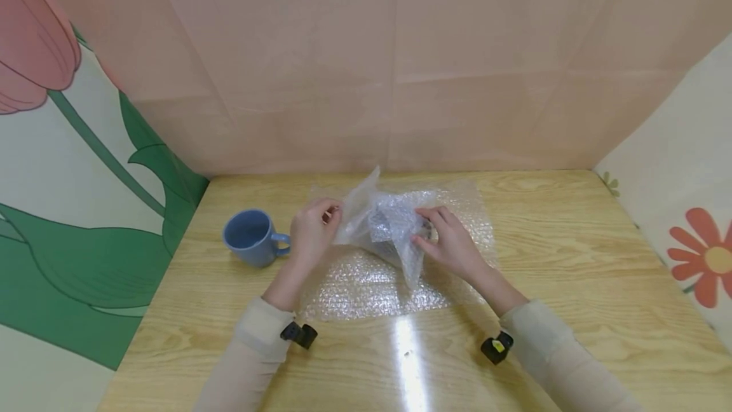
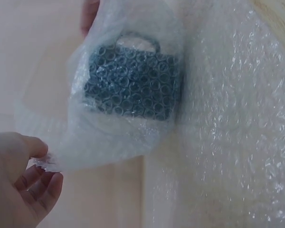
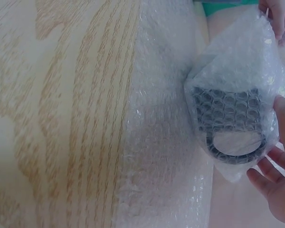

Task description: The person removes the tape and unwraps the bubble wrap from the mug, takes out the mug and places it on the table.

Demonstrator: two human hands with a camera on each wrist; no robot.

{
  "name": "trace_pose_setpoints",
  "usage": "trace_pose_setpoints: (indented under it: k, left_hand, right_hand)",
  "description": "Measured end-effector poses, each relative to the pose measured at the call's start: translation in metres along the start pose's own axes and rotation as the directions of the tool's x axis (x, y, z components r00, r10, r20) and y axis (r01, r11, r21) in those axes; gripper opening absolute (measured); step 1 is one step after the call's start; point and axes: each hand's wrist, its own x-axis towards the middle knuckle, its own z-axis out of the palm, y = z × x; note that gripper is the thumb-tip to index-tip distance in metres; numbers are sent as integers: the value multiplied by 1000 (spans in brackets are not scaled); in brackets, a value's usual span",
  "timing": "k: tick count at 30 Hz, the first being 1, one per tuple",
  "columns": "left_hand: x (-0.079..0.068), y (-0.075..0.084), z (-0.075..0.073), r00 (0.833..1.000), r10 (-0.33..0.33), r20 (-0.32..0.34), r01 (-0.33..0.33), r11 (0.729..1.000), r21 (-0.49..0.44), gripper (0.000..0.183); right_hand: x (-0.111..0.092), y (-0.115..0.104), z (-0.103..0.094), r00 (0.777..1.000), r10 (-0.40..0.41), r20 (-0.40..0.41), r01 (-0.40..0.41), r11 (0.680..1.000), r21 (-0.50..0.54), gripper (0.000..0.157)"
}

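A dark mug (image 2: pixel 133 85) with a loop handle shows through the bubble wrap (image 1: pixel 394 221) folded loosely round it. In the right wrist view the mug's handle (image 3: pixel 237 158) is toward my right hand. My left hand (image 1: pixel 314 227) pinches a lifted corner of the wrap between thumb and fingers, left of the bundle. On the bundle's right side, my right hand (image 1: pixel 452 240) holds the wrap against the mug with thumb and fingers apart. Beneath lies a flat bubble wrap sheet (image 1: pixel 366 291).
An uncovered blue mug (image 1: pixel 251 237) stands on the wooden table (image 1: pixel 572 259), just left of my left hand, its handle pointing toward that hand. A pinkish cloth backdrop (image 1: pixel 394 81) hangs behind the table, with flower-printed panels at both sides.
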Motion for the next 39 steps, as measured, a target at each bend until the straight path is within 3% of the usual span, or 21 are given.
trace_pose_setpoints:
  k: [23,39]
  left_hand:
    - [14,-23,-4,991,-109,71,99,986,136,10]
    - [25,-35,-11,957,-270,105,241,943,230,19]
  right_hand:
    - [0,-1,2,1000,-27,-4,27,1000,-4,54]
    - [-1,-2,0,1000,-10,5,10,1000,-14,51]
